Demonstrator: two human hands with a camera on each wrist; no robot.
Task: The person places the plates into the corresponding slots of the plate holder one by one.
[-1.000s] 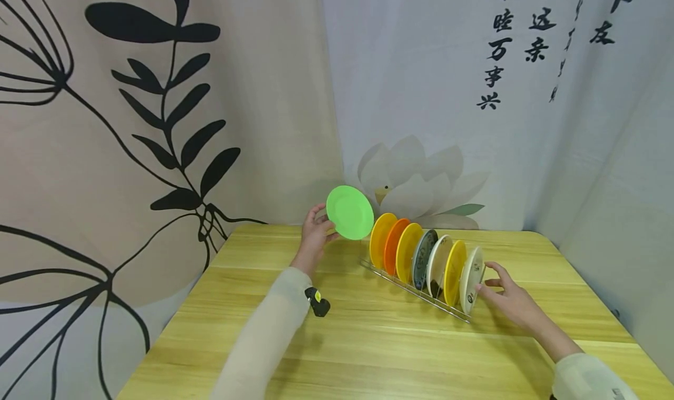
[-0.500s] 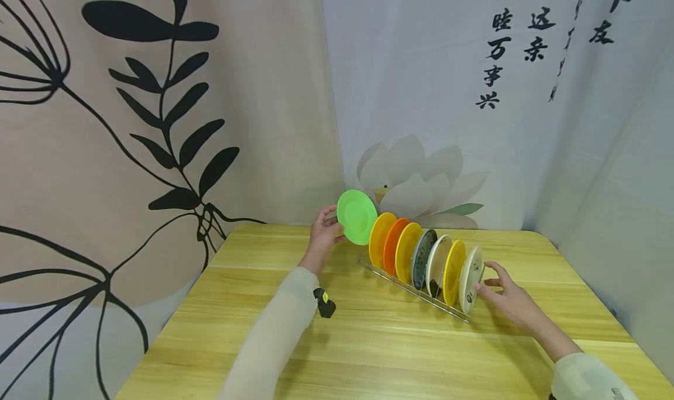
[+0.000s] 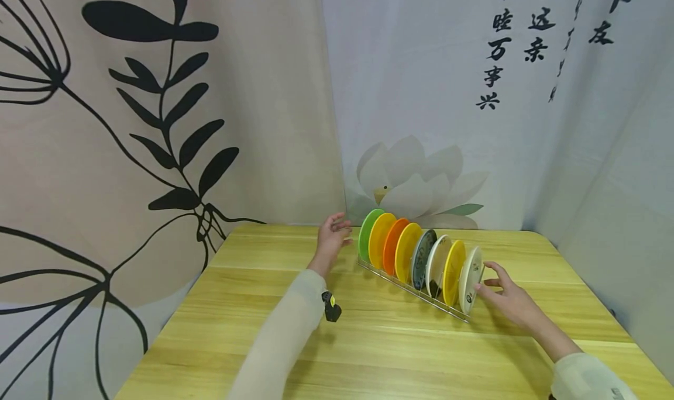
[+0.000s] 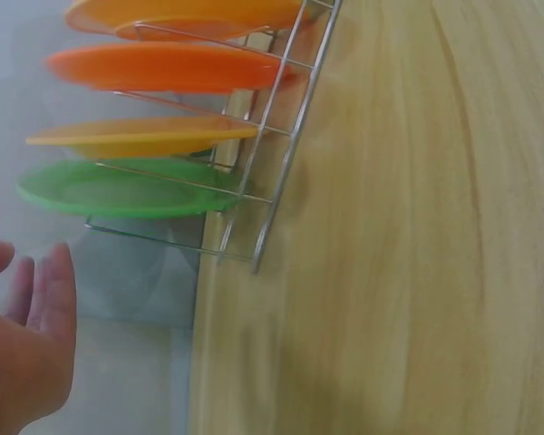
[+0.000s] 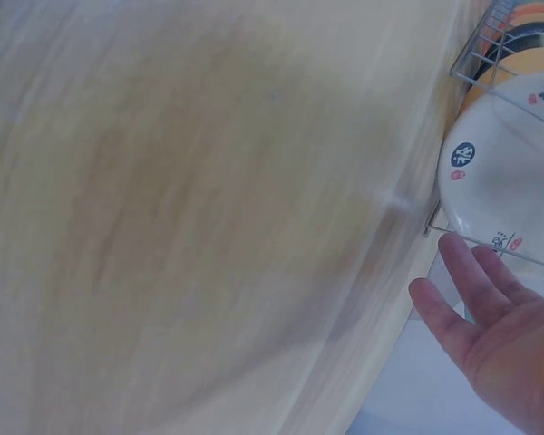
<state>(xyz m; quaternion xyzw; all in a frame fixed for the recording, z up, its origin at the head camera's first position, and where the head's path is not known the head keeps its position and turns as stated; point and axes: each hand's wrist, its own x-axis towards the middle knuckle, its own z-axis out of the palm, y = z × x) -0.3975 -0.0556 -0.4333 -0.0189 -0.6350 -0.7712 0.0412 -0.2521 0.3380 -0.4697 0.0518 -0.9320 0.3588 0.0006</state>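
Observation:
In the head view my left hand (image 3: 333,239) is just left of the wire dish rack (image 3: 416,292), with its fingers bent loosely and nothing in them. The green plate (image 3: 368,236) stands upright in the leftmost slot, apart from those fingers; the left wrist view shows the gap between the hand and the plate's rim. At the other end, my right hand (image 3: 508,297) has its fingertips at the rack's end wire, beside the white patterned plate (image 3: 471,280). The right wrist view shows those fingers (image 5: 453,322) spread and fairly straight, close to the wire.
Between the green and white plates stand several more on edge: a yellow plate (image 3: 381,239), an orange plate (image 3: 395,248), a dark patterned plate (image 3: 423,259) and others. The wooden table (image 3: 395,353) carries the rack. A printed curtain (image 3: 274,125) hangs behind.
The left hand has moved right with the green plate, set it upright in the leftmost slot and let it go. The right hand has stayed at the rack's right end.

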